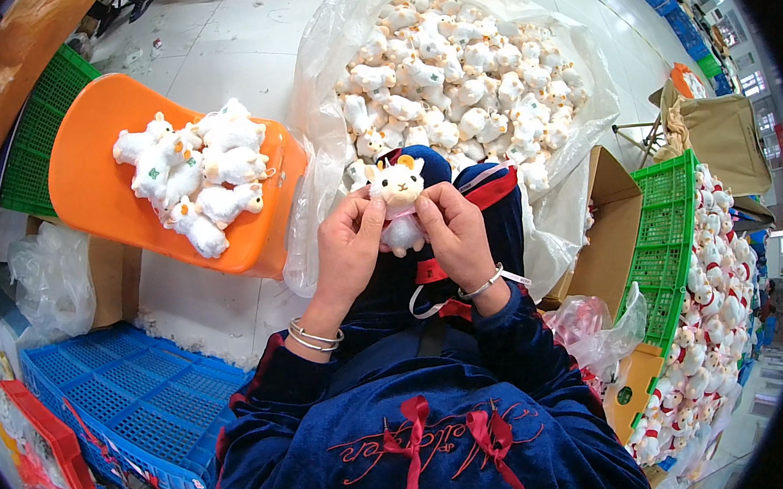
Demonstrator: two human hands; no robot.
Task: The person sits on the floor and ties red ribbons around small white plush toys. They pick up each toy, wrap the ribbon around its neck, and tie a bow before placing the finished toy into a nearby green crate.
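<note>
In front of my lap a small white plush animal [395, 187] faces up, with orange ears and a pink band at its neck. My left hand [347, 251] pinches its left side at the neck between thumb and fingers. On the opposite side my right hand [455, 236] grips it at the same height, thumb on the front. The fingers behind the toy are hidden. A red ribbon [429, 272] lies across my lap just below the toy, and another red ribbon [490, 188] is draped over my right knee.
A large clear plastic bag [318, 72] full of similar white plush toys stands ahead. Several more lie on an orange plastic stool [81, 152] at the left. Blue crates [143, 400] sit at the lower left. A green crate [662, 261] and cardboard box [605, 233] stand at the right.
</note>
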